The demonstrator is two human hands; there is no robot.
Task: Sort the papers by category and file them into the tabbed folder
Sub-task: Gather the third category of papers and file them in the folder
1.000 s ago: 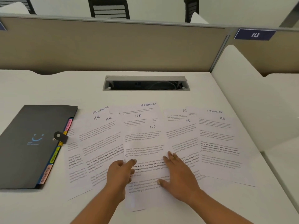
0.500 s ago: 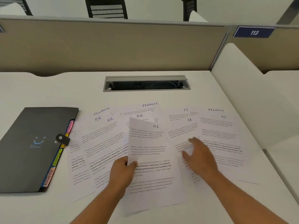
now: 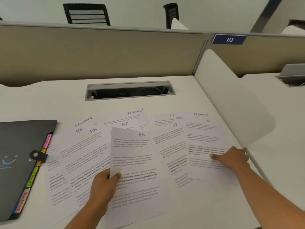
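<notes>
Several printed sheets lie fanned across the white desk, hand-marked HR or FINANCE at the top. My left hand (image 3: 105,182) pinches the left edge of one HR sheet (image 3: 137,162) and holds it lifted over the middle of the spread. My right hand (image 3: 231,158) rests with its fingers on the rightmost sheet (image 3: 204,138), which is marked HR with a FINANCE sheet beneath. The dark grey tabbed folder (image 3: 18,162) lies closed at the left, with coloured tabs (image 3: 33,177) along its right edge and a round clasp (image 3: 38,155).
A grey cable slot (image 3: 128,90) is set into the desk behind the papers. A beige partition (image 3: 99,53) runs along the back. A white divider panel (image 3: 231,103) rises on the right, close to my right hand. Chairs stand beyond the partition.
My left hand lifted the middle HR sheet off the pile. My right hand left that sheet and moved right onto the rightmost sheet.
</notes>
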